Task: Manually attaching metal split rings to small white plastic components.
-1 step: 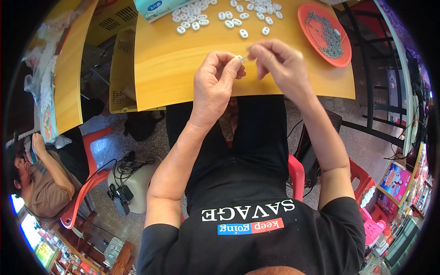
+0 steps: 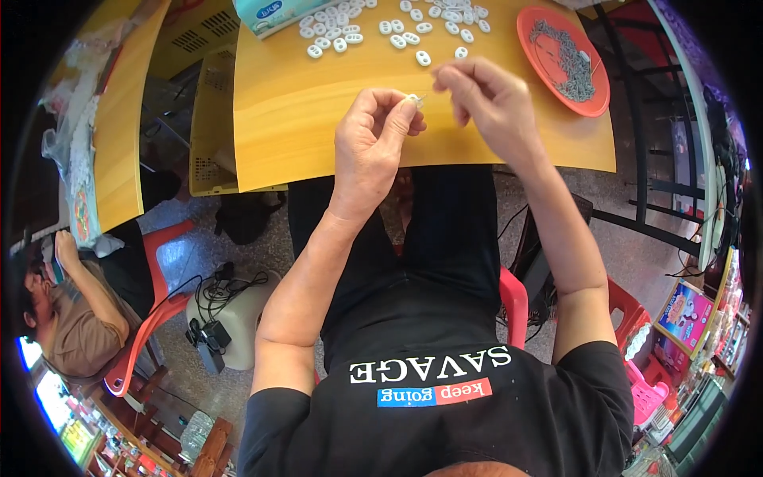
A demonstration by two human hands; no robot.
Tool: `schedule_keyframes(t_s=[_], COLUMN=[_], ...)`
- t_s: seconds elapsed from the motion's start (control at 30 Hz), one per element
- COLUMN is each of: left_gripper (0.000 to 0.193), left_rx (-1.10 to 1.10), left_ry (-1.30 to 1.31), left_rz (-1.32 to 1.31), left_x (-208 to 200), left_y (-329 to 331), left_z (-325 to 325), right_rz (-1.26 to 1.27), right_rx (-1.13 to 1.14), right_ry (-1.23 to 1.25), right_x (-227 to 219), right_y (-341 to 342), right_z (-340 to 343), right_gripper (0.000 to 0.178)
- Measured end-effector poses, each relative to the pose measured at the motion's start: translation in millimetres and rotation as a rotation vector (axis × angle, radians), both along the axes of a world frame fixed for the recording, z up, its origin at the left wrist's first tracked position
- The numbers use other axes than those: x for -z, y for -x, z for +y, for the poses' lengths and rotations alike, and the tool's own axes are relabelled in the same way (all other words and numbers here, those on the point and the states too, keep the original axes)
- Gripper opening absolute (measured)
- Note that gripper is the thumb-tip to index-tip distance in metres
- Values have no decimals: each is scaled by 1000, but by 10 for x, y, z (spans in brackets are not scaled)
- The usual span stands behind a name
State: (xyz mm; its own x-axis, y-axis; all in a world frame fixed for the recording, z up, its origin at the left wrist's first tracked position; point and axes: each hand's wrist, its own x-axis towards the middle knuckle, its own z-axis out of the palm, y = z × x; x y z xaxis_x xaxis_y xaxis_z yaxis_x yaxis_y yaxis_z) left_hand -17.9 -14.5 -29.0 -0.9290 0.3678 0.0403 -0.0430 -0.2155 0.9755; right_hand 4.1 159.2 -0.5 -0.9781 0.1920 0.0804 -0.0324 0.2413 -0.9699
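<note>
left hand (image 2: 373,131) raised over the near edge of the yellow wooden tabletop (image 2: 318,111), fingers curled in, thumb and forefinger pinching a small white oval plastic piece (image 2: 412,99) at the fingertips. the piece sits at about 1 o'clock of the left palm, above the table surface, not resting on it.

right hand (image 2: 486,99) at 3 o'clock of the left hand, just beside it, fingertips drawn together and pointing toward the white piece. whether something thin is gripped between those fingertips cannot be told; too small to resolve. the two hands' fingertips are near each other, touching or not is unclear.

at 12 o'clock of the hands: a loose scatter of white oval plastic pieces (image 2: 397,28) lying flat on the tabletop, well apart from the hands, with a single one (image 2: 423,58) nearest. at 11 o'clock, the corner of a pale blue-green box (image 2: 266,16) touching the scatter's left edge. at 2 o'clock of the right hand: a round orange plastic plate (image 2: 548,28) holding a heap of small grey metal bits (image 2: 566,60).

both forearms enter from the lower edge; black trousers and a black printed shirt below the table edge. another person in a brown shirt (image 2: 75,334) sits at 8 o'clock on a red plastic chair (image 2: 155,306).
</note>
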Motion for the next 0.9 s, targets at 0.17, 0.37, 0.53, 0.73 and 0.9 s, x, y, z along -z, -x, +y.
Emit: schedule_keyframes(t_s=[0.17,0.37,0.53,0.73,0.9], left_gripper=[13,14,13,13,13], left_rx=[-26,-27,11,-53,14], left_ry=[-131,-225,-264,-326,-283], left_rz=[-66,-127,-159,-134,-61], left_x=[16,31,66,6,-18], left_y=[21,51,66,22,-53], left_z=[-9,-37,-77,-39,-43], right_rz=[232,251,321,-124,-100], right_rx=[27,-151,-179,-228,-255], right_ry=[-751,-1082,-1055,-135,71], right_x=[32,100,108,-31,-39], right_y=[379,530,485,164,0], right_z=[209,215,227,139,39], right_gripper=[19,23,22,26,31])
